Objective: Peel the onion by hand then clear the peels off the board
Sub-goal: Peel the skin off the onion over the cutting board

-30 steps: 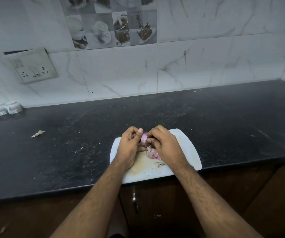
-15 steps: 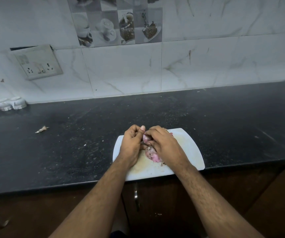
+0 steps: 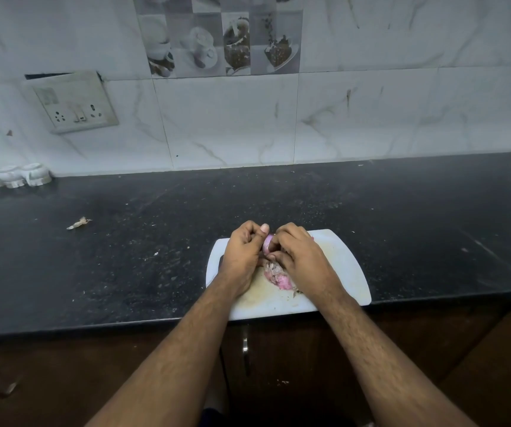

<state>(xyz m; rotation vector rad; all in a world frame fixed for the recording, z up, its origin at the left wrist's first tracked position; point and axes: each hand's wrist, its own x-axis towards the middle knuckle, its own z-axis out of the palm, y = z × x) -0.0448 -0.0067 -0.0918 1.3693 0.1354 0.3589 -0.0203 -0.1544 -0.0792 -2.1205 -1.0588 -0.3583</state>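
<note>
we grip the onion [image 3: 267, 244] in our left hand [image 3: 243, 254]; our right hand [image 3: 299, 255] pinches it too, over the cutting board [image 3: 345, 266]; peels [image 3: 277, 274] lie beneath

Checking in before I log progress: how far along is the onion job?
Partly done: a pile of pink peels already lies on the white board. In hand: the left hand and right hand both grip the onion, peeling. Left: finishing the peel and clearing the board.

Home kitchen: black stone counter [image 3: 371, 211], tiled backsplash [image 3: 371, 112], cutting board [image 3: 345, 266].
</note>
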